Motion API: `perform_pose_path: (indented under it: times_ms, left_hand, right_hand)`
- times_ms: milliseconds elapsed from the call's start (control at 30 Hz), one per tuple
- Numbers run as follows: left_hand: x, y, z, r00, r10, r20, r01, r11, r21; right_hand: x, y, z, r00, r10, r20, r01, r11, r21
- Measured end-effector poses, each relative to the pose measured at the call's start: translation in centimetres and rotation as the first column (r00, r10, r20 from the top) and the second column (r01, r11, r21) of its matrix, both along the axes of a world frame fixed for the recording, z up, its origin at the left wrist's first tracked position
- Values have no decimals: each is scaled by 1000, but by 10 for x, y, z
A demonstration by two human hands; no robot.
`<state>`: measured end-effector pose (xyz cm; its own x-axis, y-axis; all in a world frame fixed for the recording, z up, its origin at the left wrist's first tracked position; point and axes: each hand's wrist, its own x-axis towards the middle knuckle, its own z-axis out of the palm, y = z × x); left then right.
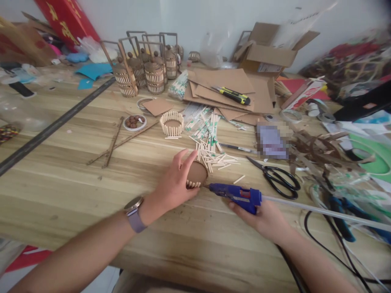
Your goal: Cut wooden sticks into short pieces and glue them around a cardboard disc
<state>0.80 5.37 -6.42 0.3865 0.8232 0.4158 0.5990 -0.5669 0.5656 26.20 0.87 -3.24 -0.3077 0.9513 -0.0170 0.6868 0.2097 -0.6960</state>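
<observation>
My left hand (179, 177) grips the near-left rim of a round brown cardboard base (197, 173), which has short wooden sticks standing along its near edge. A blue hot glue gun (236, 194) is in my right hand (265, 217), its nozzle tip close to the near-right edge of the base. A long clear glue stick (305, 207) runs out of the gun's back. Just beyond the base lies a loose pile of short wooden sticks (210, 156). Farther back stands a small round basket (172, 124) ringed with upright sticks.
Black scissors (281, 179) lie right of the base. A bowl of brown beads (135, 122) and thin twigs (113, 142) are at left. Several small lantern-like baskets (154, 77), cardboard sheets (220, 87) and a utility knife (233, 95) sit behind. A black cable (324, 248) loops at right.
</observation>
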Motion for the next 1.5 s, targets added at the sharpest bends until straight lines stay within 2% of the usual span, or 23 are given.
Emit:
perform_pose_path:
  times_ms: [133,333,1500]
  left_hand:
    - [0,0,0,1000,6,-9,-7,1000,-10]
    - [1,0,2,1000,14,-19,-14,1000,-19]
    - [1,0,4,999,20,-48,-20,1000,0]
  right_hand:
    - [0,-2,-2,999,39,27,-40,999,28]
    - [-2,-4,-4,997,-9,76,5,999,48]
    - [-3,-5,-10,990,-23,137,15,998,62]
